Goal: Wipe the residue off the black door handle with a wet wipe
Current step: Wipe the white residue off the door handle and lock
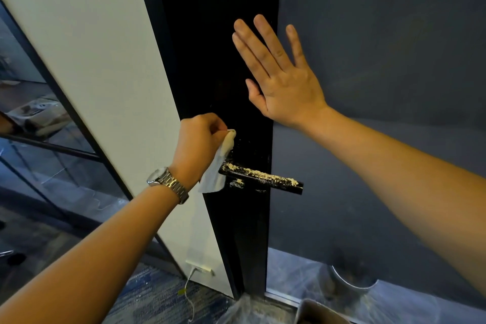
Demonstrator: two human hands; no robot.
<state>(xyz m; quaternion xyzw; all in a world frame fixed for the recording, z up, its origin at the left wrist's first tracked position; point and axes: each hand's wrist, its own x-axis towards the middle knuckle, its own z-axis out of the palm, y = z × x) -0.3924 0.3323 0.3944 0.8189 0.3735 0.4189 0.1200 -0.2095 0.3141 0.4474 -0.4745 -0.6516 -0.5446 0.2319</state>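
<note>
The left hand [200,143] is closed tight on a white wipe [218,168]. The wipe hangs down from the fingers, and its top end is bunched up and a bit yellow. Just below and to the right of this hand is the black handle [263,179]. It sticks out sideways from the black door [223,60]. Pale crumbs [265,175] lie all along its top. The right hand [281,79] is up higher, wide open, flat on the door. A silver watch [168,183] sits on the left wrist.
</note>
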